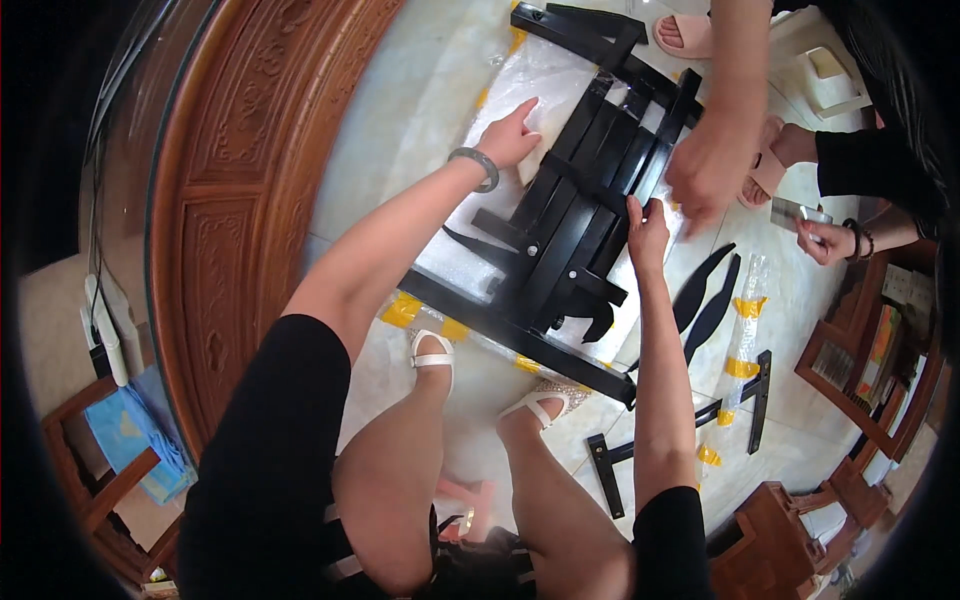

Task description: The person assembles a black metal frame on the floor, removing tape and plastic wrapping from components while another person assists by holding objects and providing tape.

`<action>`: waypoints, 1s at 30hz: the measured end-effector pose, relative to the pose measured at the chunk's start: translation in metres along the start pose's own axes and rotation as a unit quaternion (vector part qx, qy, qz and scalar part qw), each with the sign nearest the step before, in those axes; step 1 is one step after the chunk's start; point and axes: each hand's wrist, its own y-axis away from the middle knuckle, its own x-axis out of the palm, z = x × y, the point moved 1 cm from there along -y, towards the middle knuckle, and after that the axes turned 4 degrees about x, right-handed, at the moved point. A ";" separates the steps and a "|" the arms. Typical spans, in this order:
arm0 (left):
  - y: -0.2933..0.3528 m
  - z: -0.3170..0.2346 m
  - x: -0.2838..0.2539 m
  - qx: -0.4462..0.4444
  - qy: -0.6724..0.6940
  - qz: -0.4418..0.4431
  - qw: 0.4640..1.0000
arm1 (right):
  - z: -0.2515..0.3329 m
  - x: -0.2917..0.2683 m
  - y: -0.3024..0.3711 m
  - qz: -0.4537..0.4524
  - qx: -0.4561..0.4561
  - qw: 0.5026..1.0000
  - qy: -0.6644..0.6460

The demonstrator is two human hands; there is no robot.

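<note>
A bundle of black metal furniture parts (570,235), with bars, slats and curved pieces, lies on white foam wrap (535,75) on the floor in front of me. My left hand (511,138), a bangle at its wrist, is over the wrap beside the bundle's left side. Its index finger and thumb are apart, and it holds nothing I can see. My right hand (648,238) pinches the right edge of the bundle at a black bar. Close by, a co-worker's hand (700,180) reaches down, smeared by motion.
The co-worker's other hand (830,240) holds a flat grey object (799,212). Two curved black pieces (708,295), a taped clear-wrapped strip (742,345) and a black H-shaped frame (690,422) lie at right. Carved wooden furniture (225,220) runs along the left.
</note>
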 end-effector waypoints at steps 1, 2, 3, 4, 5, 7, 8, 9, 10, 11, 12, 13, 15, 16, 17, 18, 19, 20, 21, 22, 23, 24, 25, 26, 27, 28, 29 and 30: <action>0.001 0.007 0.002 0.009 0.006 -0.021 1.000 | 0.008 0.000 0.003 0.023 0.080 0.996 0.026; -0.002 0.014 0.004 -0.016 0.049 -0.005 0.999 | 0.014 0.003 0.003 0.023 0.069 0.997 0.018; -0.008 0.015 0.004 -0.035 0.043 0.015 0.998 | 0.018 0.004 0.003 0.013 0.067 0.998 0.001; -0.012 0.014 0.007 -0.009 0.026 0.023 0.999 | 0.020 0.003 0.003 0.012 0.069 0.998 0.008; -0.015 0.013 0.010 0.017 0.007 0.031 0.999 | 0.023 0.002 0.004 0.012 0.070 0.997 0.014; -0.028 -0.003 0.011 0.093 -0.072 0.033 0.993 | 0.019 0.001 0.001 0.011 0.067 0.997 0.022; -0.036 -0.010 0.008 0.072 -0.077 0.094 0.990 | 0.017 0.001 0.001 0.009 0.063 0.998 0.029; -0.042 -0.008 0.001 0.047 -0.087 0.153 0.983 | 0.017 0.005 0.001 0.017 0.060 0.998 0.020; -0.041 0.000 -0.004 0.069 -0.052 0.130 0.988 | 0.016 0.005 -0.002 0.037 0.058 0.998 0.006; -0.038 0.009 -0.011 0.063 -0.063 0.129 0.988 | 0.015 0.006 -0.004 0.058 0.055 0.997 -0.009; -0.031 -0.004 -0.001 0.046 -0.075 0.099 0.991 | 0.002 -0.003 -0.006 0.067 0.107 0.992 -0.006; -0.026 -0.010 0.007 0.029 -0.089 0.065 0.993 | 0.000 -0.007 -0.004 0.048 0.110 0.993 -0.016; -0.005 0.027 -0.009 0.015 0.035 0.031 0.999 | 0.015 0.006 0.000 0.028 0.068 0.997 -0.015; -0.001 0.011 0.002 -0.017 0.023 0.033 0.999 | 0.008 -0.001 -0.001 0.020 0.070 0.997 0.011; 0.001 -0.008 0.015 -0.048 0.011 0.037 0.998 | 0.001 -0.009 -0.003 0.013 0.084 0.996 0.015; -0.003 -0.022 0.022 -0.032 -0.034 0.033 0.998 | 0.003 -0.007 -0.004 0.004 0.089 0.996 0.027; -0.009 -0.017 0.019 -0.027 -0.093 0.023 0.995 | 0.011 0.000 -0.004 0.000 0.087 0.996 0.033; -0.007 -0.007 0.013 -0.032 -0.067 0.030 0.997 | 0.019 0.005 -0.001 0.006 0.089 0.996 0.027; -0.007 0.003 0.006 -0.031 -0.043 0.039 0.998 | 0.025 0.008 0.000 0.006 0.092 0.996 0.019; -0.001 0.028 -0.008 -0.043 -0.004 0.038 0.998 | 0.037 0.015 0.000 0.041 0.088 0.995 0.007; 0.004 0.045 -0.023 -0.049 0.039 0.040 0.997 | 0.042 0.019 -0.004 0.041 0.080 0.996 -0.008; 0.010 0.012 0.000 -0.045 0.117 0.076 0.989 | 0.008 -0.009 -0.006 0.044 0.070 0.996 0.017; 0.023 0.020 0.000 -0.034 0.207 0.058 0.976 | -0.001 -0.019 0.002 0.068 0.051 0.996 0.025; 0.053 -0.019 0.006 -0.080 0.271 0.043 0.958 | -0.010 -0.059 0.018 0.049 0.084 0.995 0.031; 0.082 -0.012 -0.015 -0.048 0.290 0.002 0.956 | -0.003 -0.078 0.038 0.004 0.111 0.988 -0.105; 0.114 -0.023 -0.032 -0.080 0.355 0.002 0.932 | -0.011 -0.106 0.065 -0.019 0.115 0.980 -0.158; 0.153 -0.032 -0.055 -0.125 0.375 -0.010 0.918 | -0.006 -0.125 0.101 -0.017 0.134 0.962 -0.239; 0.203 -0.019 -0.080 -0.149 0.340 -0.055 0.927 | 0.007 -0.130 0.137 0.066 0.202 0.943 -0.256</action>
